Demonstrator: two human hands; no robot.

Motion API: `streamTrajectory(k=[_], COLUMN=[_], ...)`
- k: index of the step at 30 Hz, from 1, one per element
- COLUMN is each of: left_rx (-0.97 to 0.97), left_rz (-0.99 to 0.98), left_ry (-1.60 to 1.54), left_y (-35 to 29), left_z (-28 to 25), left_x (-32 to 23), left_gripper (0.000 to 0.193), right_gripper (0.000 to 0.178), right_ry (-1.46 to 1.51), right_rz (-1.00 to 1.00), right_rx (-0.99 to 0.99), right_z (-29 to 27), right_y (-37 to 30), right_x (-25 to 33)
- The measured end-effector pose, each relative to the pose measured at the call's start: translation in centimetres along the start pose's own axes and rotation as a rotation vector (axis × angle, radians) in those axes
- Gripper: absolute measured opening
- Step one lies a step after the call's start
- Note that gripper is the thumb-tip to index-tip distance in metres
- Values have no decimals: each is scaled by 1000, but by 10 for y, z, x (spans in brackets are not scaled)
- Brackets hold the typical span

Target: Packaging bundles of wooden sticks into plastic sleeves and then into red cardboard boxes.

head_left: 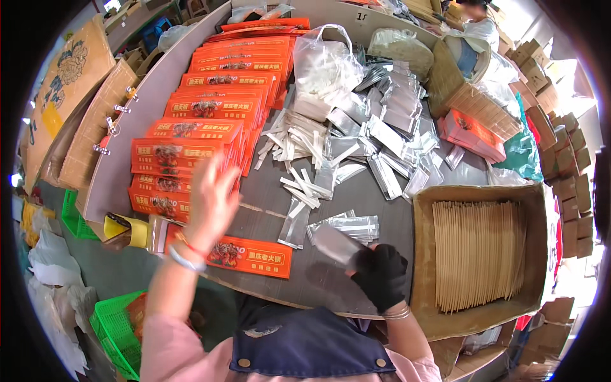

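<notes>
My left hand (pixel 213 200), a little blurred, reaches over the stacked red printed paper sleeves (pixel 203 108) with its fingers apart. Below its wrist, one red sleeve (pixel 258 256) lies flat by the table's near edge. My right hand (pixel 380 277), in a black fingerless glove, grips a silvery flat packet (pixel 337 245) that is smeared by motion. Several clear plastic packets (pixel 356 226) lie just beyond it. Farther back are loose white paper strips (pixel 299 140) and a heap of silvery packets (pixel 388 137).
At the right stands a cardboard box (pixel 423 254) holding rows of wooden chopsticks (pixel 477 254). A clear bag of white pieces (pixel 324 70) sits at the back. Green baskets (pixel 108 331) stand low at the left. Another person (pixel 484 28) is at the far right.
</notes>
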State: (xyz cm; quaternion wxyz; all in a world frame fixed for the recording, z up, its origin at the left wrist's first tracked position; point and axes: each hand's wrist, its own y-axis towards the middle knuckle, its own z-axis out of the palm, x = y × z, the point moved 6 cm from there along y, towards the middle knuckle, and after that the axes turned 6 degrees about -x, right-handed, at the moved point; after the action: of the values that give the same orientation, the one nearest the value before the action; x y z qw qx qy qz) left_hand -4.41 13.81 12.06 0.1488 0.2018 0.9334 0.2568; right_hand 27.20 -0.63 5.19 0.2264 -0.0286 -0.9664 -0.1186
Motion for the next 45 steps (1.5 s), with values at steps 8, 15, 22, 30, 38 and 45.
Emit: streamTrajectory(k=[8, 15, 22, 30, 38, 45], left_rx=[259, 347, 186, 320, 294, 323], left_rz=[-395, -425, -222, -359, -402, -255], left_ry=[-323, -323, -513, -530, -285, -278], left_y=[-148, -147, -73, -54, -75, -60], left_z=[88, 89, 96, 137, 118, 121], left_x=[-49, -50, -58, -46, -55, -69], left_gripper=[109, 110, 59, 27, 43, 42], right_gripper=[64, 65, 59, 42, 29, 16], right_ry=[-163, 44, 273, -490, -605, -637], right_rz=[-184, -288, -257, 631, 708, 733], right_rx=[193, 313, 56, -275, -52, -105], right_z=[15, 77, 47, -58, -39, -45], right_y=[-9, -14, -11, -93, -98, -81], right_x=[21, 58, 16, -193, -204, -169])
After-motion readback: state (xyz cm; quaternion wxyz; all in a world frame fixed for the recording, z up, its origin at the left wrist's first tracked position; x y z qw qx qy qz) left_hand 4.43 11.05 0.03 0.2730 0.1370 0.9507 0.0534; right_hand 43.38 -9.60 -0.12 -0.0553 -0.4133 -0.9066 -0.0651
